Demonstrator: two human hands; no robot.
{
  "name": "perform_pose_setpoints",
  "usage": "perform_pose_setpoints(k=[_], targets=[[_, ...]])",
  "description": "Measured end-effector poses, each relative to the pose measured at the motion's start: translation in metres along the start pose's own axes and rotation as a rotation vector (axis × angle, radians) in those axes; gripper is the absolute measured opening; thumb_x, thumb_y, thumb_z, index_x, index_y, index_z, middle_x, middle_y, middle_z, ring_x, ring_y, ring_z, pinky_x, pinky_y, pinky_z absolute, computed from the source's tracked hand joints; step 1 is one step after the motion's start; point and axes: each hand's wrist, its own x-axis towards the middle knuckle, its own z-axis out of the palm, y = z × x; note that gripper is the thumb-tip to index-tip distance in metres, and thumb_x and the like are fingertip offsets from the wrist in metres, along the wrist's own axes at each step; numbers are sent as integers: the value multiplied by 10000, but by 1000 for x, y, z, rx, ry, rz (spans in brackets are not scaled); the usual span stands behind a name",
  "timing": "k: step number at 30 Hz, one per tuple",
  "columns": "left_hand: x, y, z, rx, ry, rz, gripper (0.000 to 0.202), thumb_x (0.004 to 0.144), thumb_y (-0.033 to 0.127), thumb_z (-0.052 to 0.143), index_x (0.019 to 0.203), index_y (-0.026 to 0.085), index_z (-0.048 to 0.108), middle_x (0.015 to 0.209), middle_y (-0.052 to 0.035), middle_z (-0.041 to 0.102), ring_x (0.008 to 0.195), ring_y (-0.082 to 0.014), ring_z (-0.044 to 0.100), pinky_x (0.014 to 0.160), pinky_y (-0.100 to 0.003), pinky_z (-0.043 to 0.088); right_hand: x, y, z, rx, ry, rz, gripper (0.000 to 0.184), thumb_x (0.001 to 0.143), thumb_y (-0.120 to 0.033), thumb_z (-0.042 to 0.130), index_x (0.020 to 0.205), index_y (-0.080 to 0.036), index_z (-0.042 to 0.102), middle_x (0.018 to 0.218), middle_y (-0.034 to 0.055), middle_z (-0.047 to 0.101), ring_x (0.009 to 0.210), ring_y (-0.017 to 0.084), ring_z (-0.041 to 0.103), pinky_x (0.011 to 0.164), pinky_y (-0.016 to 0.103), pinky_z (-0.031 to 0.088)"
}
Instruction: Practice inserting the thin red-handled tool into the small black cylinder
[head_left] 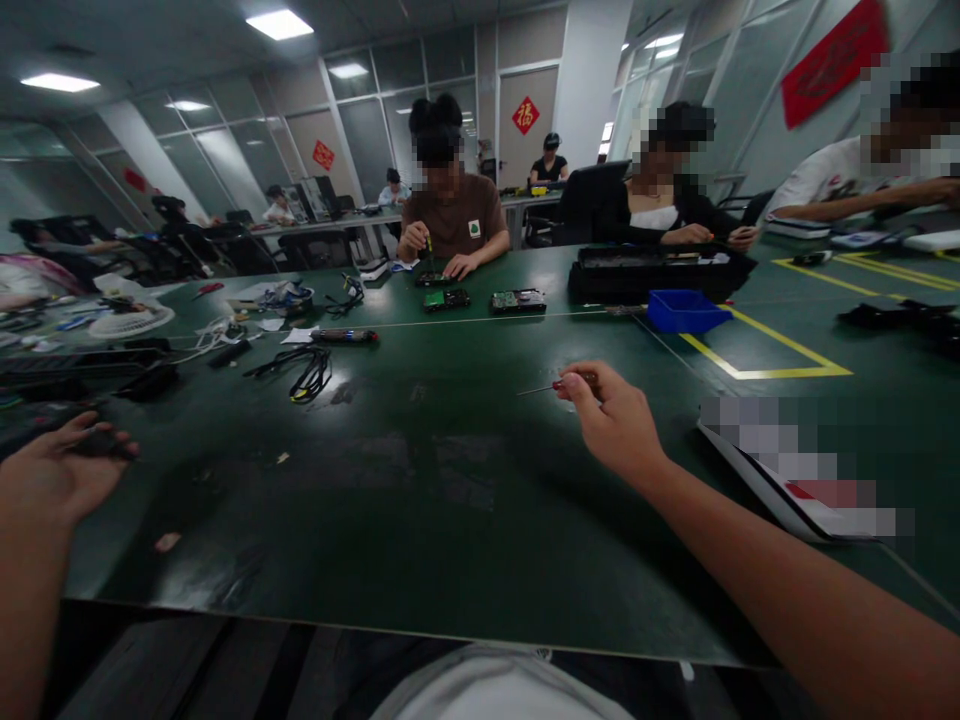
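My right hand [615, 415] is above the middle of the green table [315, 540], fingers closed round a small screwdriver [536, 390]. Its thin metal shaft points left, and a bit of red handle shows at the fingers. At the far left, my left hand [49, 470] has its palm turned up. The fingers curl about a small dark object [101, 442] whose kind is too dim to make out. Beyond that hand lie dark parts [150, 380] and a black looped cable [307, 375].
A blue bin [686, 311] stands before a long black casing [660, 272]. Two circuit-board units [517, 300] lie near a co-worker [454, 215] across the table. On the right are a white packet [795, 480] and yellow tape lines [795, 373]. A white fan grille [131, 318] sits left.
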Motion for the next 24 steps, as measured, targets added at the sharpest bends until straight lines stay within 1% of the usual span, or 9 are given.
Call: perform_pose_setpoints(k=[1,4,7,10,13,16,19,21,24], targets=[[-3,1,3,-9,-8,-9,150,596,125,568,700,172,471,530,48,497,546,-120,493,571,-245,453,0,1,0,3,0,0,309,981,-469,476,1032,-207,631,888,86,750,850,260,739,764,422,542],[-14,8,14,5,65,-128,275,493,31,570,690,168,437,500,66,468,520,-109,451,553,-215,406,0,1,0,9,2,-2,310,983,-470,476,1035,-206,631,891,85,748,856,258,739,762,419,544],[-22,13,22,-25,111,-139,286,509,15,556,693,166,399,494,67,450,512,-109,440,566,-226,408,0,1,0,5,4,-1,307,983,-465,478,1031,-203,632,887,85,747,855,258,737,765,421,542],[-26,12,28,22,80,-123,248,603,14,583,702,169,417,528,63,477,549,-102,466,582,-214,405,0,-1,-1,9,-2,3,307,982,-462,480,1031,-200,632,893,90,746,853,258,735,768,424,541],[-29,10,36,91,-52,-109,203,704,12,620,722,171,495,596,66,531,595,-78,492,606,-187,391,-1,-2,-1,15,-19,17,309,979,-465,483,1029,-199,632,900,92,744,857,260,732,772,426,537],[-38,18,53,98,-200,-67,173,763,26,648,787,181,574,670,74,577,659,-59,523,684,-185,411,-1,-2,-1,34,-34,35,320,974,-485,487,1021,-206,636,907,88,744,867,261,728,779,426,533],[-60,33,82,93,-393,41,186,785,86,689,918,202,629,805,71,636,799,-70,559,758,-193,416,-1,-3,0,51,-48,65,332,968,-500,490,1010,-209,644,902,84,746,867,262,727,786,432,532],[-81,42,106,73,-461,81,243,776,120,706,994,197,630,934,39,675,891,-98,578,774,-210,418,0,-4,0,55,-67,88,318,952,-494,519,994,-207,651,891,83,747,866,264,727,789,437,532],[-117,52,143,19,-675,122,374,756,194,747,1104,185,612,1059,-27,688,982,-152,611,859,-278,449,0,-4,1,75,-85,125,286,925,-461,563,1020,-206,651,896,84,747,871,268,724,770,434,532]])
